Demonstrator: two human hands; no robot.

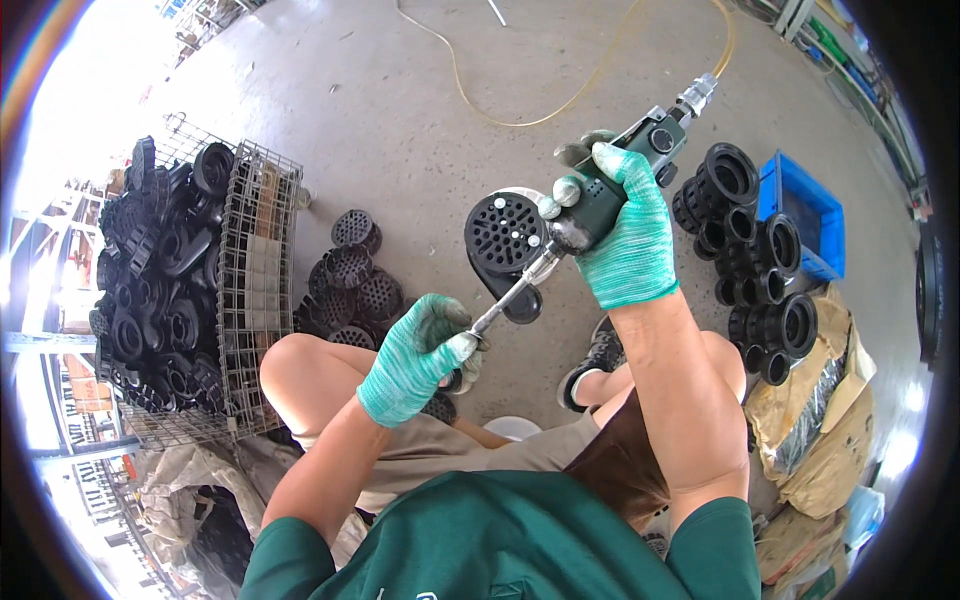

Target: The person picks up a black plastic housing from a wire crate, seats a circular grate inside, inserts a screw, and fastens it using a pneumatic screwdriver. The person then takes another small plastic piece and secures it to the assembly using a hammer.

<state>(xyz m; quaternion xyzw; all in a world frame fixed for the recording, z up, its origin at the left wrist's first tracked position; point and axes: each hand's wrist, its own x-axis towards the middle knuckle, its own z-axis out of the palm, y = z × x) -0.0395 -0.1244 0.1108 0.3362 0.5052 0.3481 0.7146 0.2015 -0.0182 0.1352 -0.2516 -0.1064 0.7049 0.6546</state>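
Note:
My right hand (632,215), in a green and white knit glove, is wrapped round a dark green air screwdriver (598,203). The tool slants down to the left, its long silver bit (515,300) ending at my left hand (425,355). That hand, gloved alike, has thumb and fingers pinched together at the bit's tip; whatever sits between them is too small to make out. Below the tool, beyond my knees, lies a black plastic housing (523,303) with a round perforated cover (500,240) on top. A few small white spots show on the cover, and the bit passes over its lower right.
Left stands a wire cage (262,250) heaped with black plastic parts (160,290). Perforated black discs (350,265) are piled beside it. To the right are stacked black fittings (775,250), a blue crate (822,215) and brown sacking (815,440). A yellowish air hose (530,123) loops across the floor.

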